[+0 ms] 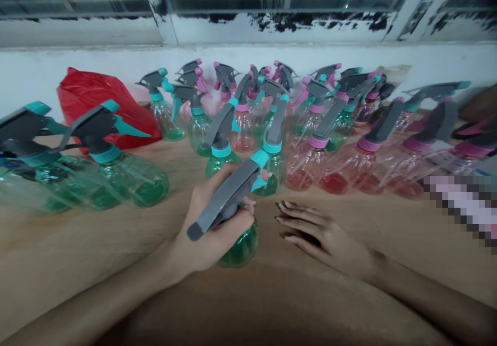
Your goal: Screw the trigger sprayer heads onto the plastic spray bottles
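My left hand is wrapped round the neck of a green spray bottle near the front of the table. Its grey and teal trigger head points away and to the right, and the index finger reaches toward the teal trigger. To the right, my right hand rests on the wooden tabletop with fingers stretched out and nothing in it. Just beyond both hands stand another green spray bottle and a pink spray bottle.
Several green bottles stand at the left, and several pink bottles at the right. More bottles crowd the back, near a red plastic bag. A white wall with windows closes off the table's far side. A pixelated patch covers the right edge.
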